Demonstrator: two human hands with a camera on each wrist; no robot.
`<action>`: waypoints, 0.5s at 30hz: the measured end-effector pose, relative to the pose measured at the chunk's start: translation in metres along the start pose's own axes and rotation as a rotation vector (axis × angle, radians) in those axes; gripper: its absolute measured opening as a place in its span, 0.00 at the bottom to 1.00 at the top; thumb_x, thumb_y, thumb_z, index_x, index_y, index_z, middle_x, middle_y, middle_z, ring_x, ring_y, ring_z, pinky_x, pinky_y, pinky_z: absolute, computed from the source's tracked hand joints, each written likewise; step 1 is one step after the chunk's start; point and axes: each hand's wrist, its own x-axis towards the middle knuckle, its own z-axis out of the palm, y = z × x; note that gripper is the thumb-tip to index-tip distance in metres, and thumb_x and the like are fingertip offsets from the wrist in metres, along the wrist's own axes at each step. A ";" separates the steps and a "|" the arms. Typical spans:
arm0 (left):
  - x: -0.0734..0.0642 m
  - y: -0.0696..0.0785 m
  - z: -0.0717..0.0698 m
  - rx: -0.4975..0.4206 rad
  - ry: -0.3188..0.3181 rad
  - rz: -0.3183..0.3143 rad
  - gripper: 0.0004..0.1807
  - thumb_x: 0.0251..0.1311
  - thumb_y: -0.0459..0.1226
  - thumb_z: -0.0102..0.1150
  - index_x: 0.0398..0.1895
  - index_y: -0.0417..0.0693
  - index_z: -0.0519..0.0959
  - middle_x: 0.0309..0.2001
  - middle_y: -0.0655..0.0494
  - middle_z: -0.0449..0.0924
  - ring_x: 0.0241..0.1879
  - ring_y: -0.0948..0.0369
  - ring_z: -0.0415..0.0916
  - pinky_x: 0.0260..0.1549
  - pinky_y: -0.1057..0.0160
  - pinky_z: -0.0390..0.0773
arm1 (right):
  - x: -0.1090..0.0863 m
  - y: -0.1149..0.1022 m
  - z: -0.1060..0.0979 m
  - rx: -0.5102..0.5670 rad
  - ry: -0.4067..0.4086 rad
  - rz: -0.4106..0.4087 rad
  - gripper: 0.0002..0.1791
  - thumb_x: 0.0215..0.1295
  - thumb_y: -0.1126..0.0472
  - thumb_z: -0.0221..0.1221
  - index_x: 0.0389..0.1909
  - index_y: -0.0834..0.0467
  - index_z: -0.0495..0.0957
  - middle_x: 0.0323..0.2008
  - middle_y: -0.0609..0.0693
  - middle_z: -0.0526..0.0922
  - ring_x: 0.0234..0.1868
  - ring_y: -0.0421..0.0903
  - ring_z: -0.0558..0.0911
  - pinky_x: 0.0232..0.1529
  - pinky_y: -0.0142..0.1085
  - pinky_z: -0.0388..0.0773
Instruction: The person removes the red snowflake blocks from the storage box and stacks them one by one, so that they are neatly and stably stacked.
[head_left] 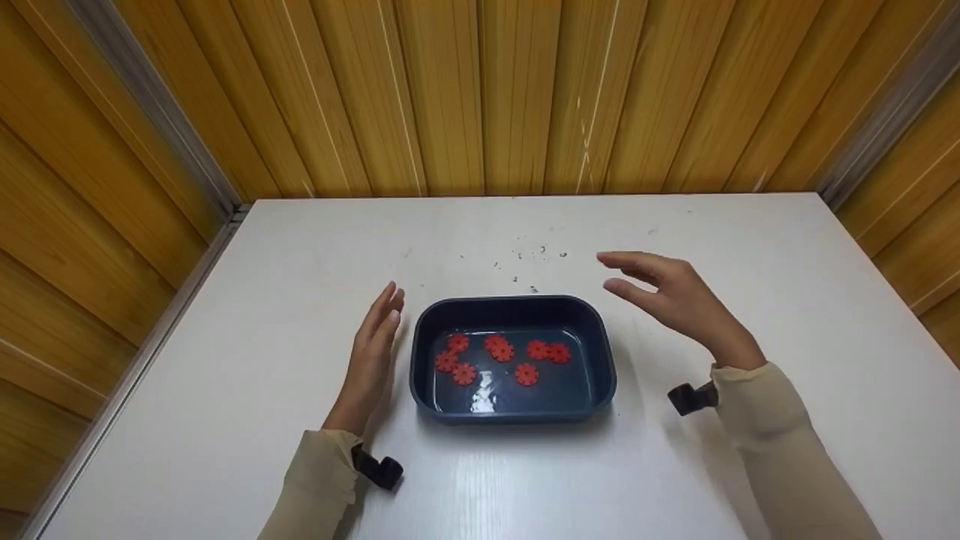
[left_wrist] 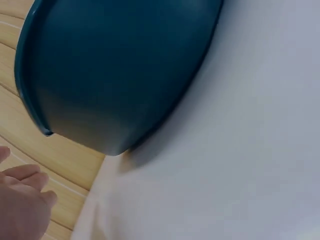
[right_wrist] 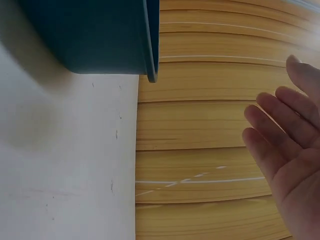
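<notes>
A dark blue rectangular tub [head_left: 514,417] stands on the white table, with several red notched discs [head_left: 526,374] lying on its floor, some of them overlapping. Just left of the tub is my left hand [head_left: 373,349], apart from its wall and holding nothing. My right hand [head_left: 679,300] hovers beyond the tub's far right corner, thumb and fingers spread apart, with nothing between them. In the left wrist view the tub's outer wall [left_wrist: 115,75] fills the top, the left hand [left_wrist: 25,200] at the lower left. The right wrist view shows the right hand's [right_wrist: 295,150] palm and loosely bent fingers.
The white table [head_left: 247,337] has small dark scuff marks [head_left: 542,250] behind the tub. Yellow wood-patterned panels [head_left: 517,97] rise at the back and both sides. A black wrist camera [head_left: 382,472] sits on the left cuff, another black camera [head_left: 686,399] on the right.
</notes>
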 end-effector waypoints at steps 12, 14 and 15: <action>-0.011 -0.019 0.000 -0.294 -0.101 -0.070 0.28 0.72 0.39 0.40 0.74 0.48 0.56 0.73 0.47 0.59 0.72 0.61 0.57 0.75 0.59 0.50 | 0.031 -0.014 0.021 0.048 -0.264 -0.023 0.19 0.60 0.57 0.64 0.53 0.57 0.81 0.51 0.53 0.84 0.55 0.50 0.81 0.60 0.47 0.76; -0.011 -0.021 -0.001 -0.285 -0.101 -0.067 0.29 0.70 0.39 0.43 0.73 0.45 0.57 0.72 0.48 0.61 0.72 0.61 0.58 0.74 0.62 0.53 | 0.035 -0.017 0.025 0.055 -0.303 -0.012 0.19 0.60 0.58 0.64 0.52 0.58 0.81 0.51 0.53 0.84 0.54 0.50 0.82 0.59 0.48 0.77; -0.011 -0.022 -0.001 -0.276 -0.103 -0.065 0.29 0.70 0.38 0.44 0.73 0.44 0.57 0.72 0.48 0.62 0.72 0.61 0.58 0.73 0.63 0.54 | 0.037 -0.018 0.027 0.056 -0.322 -0.010 0.19 0.60 0.58 0.64 0.52 0.58 0.81 0.51 0.54 0.84 0.54 0.51 0.82 0.59 0.48 0.77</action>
